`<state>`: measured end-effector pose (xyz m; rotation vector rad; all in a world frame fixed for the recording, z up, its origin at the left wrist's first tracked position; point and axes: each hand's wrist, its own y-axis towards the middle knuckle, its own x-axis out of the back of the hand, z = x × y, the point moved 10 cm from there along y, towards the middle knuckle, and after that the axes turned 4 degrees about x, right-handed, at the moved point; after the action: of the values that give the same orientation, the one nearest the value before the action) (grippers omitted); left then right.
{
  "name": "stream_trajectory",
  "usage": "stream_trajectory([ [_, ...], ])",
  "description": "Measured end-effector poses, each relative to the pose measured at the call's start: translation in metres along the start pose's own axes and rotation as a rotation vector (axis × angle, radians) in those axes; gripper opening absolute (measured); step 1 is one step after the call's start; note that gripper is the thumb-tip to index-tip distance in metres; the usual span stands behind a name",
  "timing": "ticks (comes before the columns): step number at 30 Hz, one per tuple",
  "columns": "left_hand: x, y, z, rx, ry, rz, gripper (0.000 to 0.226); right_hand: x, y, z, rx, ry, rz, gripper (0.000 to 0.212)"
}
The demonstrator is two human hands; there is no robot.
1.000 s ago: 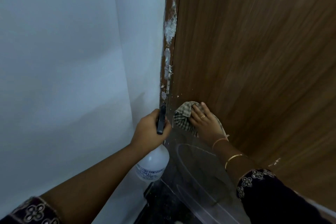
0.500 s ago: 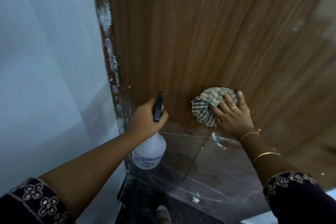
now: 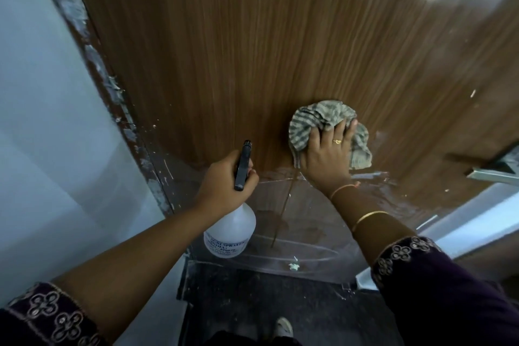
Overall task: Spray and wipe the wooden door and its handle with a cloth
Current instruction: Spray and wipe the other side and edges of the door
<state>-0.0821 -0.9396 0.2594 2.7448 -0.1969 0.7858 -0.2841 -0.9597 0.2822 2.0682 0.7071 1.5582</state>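
My left grip [image 3: 224, 180] curls round the spray bottle [image 3: 230, 230] at its neck; my right grip [image 3: 325, 160], fingers spread flat, presses the checked cloth [image 3: 317, 118] against the wooden door [image 3: 252, 50], left of its handle [image 3: 494, 170].

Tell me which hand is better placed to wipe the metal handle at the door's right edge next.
Right. The right hand presses the checked cloth against the door, on the side nearer the metal handle. The left hand grips the spray bottle, farther from it, with no cloth.
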Motion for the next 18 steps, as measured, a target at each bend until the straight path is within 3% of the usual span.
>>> stream_trajectory([
  [3, -0.008, 0.006, 0.001, -0.002, 0.03, 0.01, 0.007, -0.006, 0.009, 0.018, -0.069, 0.097, 0.077, 0.046],
  [7, -0.018, 0.013, -0.003, -0.002, 0.065, 0.004, 0.013, -0.033, 0.012, 0.036, 0.084, 0.087, 0.23, 0.047],
  [11, -0.035, 0.02, -0.005, 0.07, 0.024, 0.036, 0.01, -0.039, 0.005, 0.007, 0.209, 0.089, 0.028, 0.033],
  [14, -0.054, 0.024, -0.011, 0.085, -0.027, 0.048, 0.01, -0.051, -0.016, -0.054, 0.061, 0.099, 0.055, 0.029],
  [18, -0.078, 0.027, -0.029, 0.052, -0.047, 0.032, 0.018, -0.102, -0.074, -0.152, -0.283, 0.214, 0.331, 0.058],
])
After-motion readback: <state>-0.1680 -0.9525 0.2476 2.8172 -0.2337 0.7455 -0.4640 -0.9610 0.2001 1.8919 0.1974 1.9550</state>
